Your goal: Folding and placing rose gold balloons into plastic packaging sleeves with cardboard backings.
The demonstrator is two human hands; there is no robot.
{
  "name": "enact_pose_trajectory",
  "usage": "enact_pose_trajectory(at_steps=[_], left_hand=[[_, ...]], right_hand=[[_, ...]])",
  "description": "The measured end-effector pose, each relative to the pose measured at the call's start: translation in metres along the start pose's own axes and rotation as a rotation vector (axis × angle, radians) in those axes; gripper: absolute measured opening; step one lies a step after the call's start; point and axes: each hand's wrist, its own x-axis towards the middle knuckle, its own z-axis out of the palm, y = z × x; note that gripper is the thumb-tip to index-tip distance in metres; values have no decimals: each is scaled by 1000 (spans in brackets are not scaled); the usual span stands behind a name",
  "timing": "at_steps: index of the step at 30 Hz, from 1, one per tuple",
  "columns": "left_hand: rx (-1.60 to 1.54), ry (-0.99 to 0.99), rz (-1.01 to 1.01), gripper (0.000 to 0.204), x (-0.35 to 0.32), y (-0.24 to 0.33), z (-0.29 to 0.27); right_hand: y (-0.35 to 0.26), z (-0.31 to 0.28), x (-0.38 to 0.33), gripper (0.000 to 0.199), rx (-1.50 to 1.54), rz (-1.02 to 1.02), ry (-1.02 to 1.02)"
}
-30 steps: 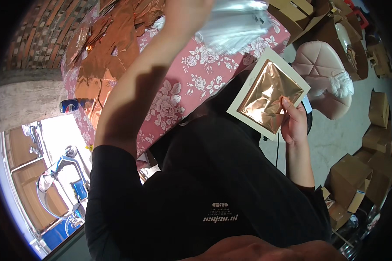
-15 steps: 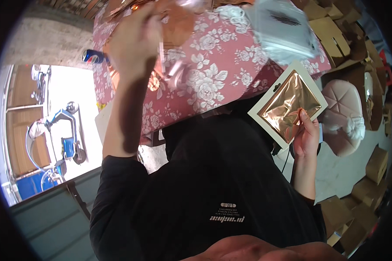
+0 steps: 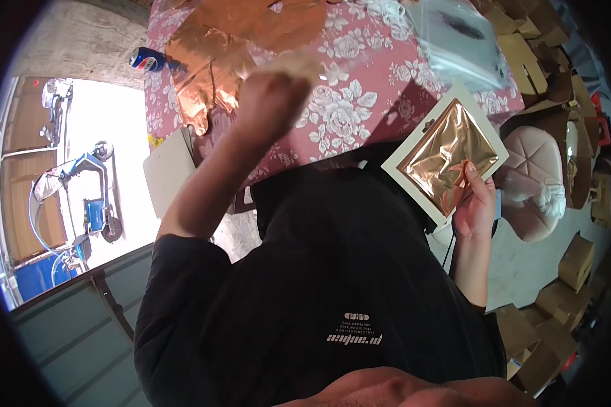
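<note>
right hand grips a white-framed, crinkled gold foil square.

Glare at left – dark, bent rim

Head-worn fisheye, looking down, close over torso

Packages in view: one foil pack in hand, one clear bag, loose cartons, a can.

Square white-bordered pack with copper foil face, tilted, pinched at its lower corner by right hand; clear plastic bag on floral table, upper right; brown cardboard boxes scattered on floor, right; blue drink can by table's far left corner.
</note>
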Motion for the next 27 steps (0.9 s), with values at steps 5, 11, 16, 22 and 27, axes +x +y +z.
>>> enact_pose_trajectory(at_steps=[5,11,16,22,27], left_hand=[[-251,-244,-158,22,-32,54,-6],[-375,-118,-266,36,-36,66,7],[-324,-143,-284,30,-31,67,20],[-336,-174,-334,26,-23,78,18],[-359,-179,-355,25,-23,80,23]], right_hand=[[-3,24,-4,18,-71,20,33],[8,27,6,21,-66,106,-4],[18,30,11,22,-62,216,-45],[28,29,8,21,-85,252,-36],[26,31,5,21,-79,275,-52]])
